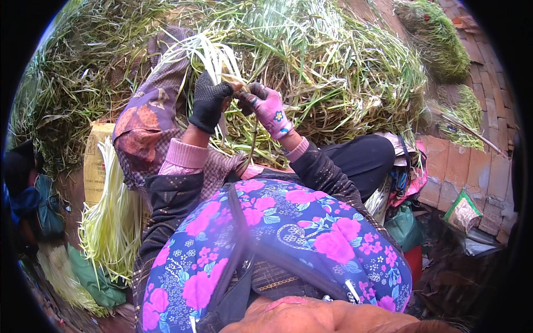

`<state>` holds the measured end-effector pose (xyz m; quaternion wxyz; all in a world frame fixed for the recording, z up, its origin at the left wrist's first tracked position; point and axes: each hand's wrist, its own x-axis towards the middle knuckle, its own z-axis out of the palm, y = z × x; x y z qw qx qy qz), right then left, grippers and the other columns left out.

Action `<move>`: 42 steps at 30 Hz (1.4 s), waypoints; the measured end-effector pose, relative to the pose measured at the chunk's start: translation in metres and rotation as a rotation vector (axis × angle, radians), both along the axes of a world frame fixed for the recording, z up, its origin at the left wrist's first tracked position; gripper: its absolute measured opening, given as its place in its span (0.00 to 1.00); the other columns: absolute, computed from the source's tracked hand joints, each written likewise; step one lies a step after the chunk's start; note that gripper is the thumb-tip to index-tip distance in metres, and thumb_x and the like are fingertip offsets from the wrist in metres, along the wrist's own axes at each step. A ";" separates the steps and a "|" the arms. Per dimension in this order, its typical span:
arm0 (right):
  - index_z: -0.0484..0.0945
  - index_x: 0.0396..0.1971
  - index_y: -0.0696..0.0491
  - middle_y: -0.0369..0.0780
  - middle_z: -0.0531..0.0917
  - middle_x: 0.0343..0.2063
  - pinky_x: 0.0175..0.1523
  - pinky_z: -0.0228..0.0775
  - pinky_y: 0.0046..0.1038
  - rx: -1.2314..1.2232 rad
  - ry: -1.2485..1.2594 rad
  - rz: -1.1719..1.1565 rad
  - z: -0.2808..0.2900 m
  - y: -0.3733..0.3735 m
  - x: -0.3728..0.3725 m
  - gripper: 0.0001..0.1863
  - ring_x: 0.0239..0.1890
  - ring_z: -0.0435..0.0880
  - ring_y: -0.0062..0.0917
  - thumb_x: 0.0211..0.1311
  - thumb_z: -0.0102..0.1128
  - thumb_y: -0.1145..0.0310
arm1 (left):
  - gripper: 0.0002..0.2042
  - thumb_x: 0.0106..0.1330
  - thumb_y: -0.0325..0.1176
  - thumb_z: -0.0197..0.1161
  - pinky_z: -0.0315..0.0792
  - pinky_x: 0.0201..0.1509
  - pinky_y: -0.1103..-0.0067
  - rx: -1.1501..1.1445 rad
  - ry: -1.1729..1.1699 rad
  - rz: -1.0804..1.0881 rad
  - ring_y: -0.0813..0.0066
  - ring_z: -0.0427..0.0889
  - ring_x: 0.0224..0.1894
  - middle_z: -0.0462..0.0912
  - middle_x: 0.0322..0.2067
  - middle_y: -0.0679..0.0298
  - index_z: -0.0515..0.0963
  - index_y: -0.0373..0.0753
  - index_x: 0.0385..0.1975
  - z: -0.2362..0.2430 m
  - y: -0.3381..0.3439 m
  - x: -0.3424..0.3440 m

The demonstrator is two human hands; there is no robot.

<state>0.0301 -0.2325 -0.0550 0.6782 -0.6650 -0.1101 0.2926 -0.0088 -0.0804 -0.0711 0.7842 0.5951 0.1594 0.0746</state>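
Note:
My left hand, in a black fingerless glove, is closed around a bunch of long white-green stalks, whose tops fan out above it. My right hand, in a pink glove with a flower patch and dark fingertips, pinches at the stalks' lower ends beside the left hand. A thin darker strand hangs below my hands. Behind them lies a large heap of leafy green stalks. A checked cloth with a brown patch is draped at my left, over my lap.
Pale stalks lie on a yellow sack at left, near green bags. At right are cardboard sheets, smaller green piles, a long stick, a small packet and a teal bag.

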 end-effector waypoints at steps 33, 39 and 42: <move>0.63 0.57 0.53 0.43 0.71 0.54 0.61 0.63 0.31 -0.504 -0.829 0.130 -0.009 -0.098 0.092 0.32 0.57 0.69 0.33 0.49 0.65 0.71 | 0.11 0.56 0.19 0.55 0.58 0.13 0.89 -0.621 -0.414 0.268 0.87 0.59 0.10 0.78 0.28 0.59 0.70 0.37 0.39 0.042 0.058 -0.009; 0.80 0.37 0.55 0.34 0.82 0.27 0.39 0.70 0.22 -0.262 0.125 0.612 -0.034 -0.013 -0.015 0.11 0.29 0.77 0.17 0.61 0.57 0.65 | 0.15 0.54 0.19 0.57 0.60 0.12 0.87 -0.432 -0.288 0.298 0.84 0.63 0.11 0.80 0.31 0.50 0.64 0.38 0.41 0.027 0.064 -0.010; 0.80 0.33 0.56 0.36 0.82 0.25 0.27 0.71 0.20 -0.163 0.031 0.209 -0.027 -0.039 0.012 0.14 0.21 0.77 0.16 0.64 0.51 0.61 | 0.15 0.58 0.22 0.55 0.59 0.11 0.89 -0.489 -0.259 0.232 0.86 0.63 0.11 0.80 0.33 0.49 0.65 0.35 0.44 0.026 0.065 -0.007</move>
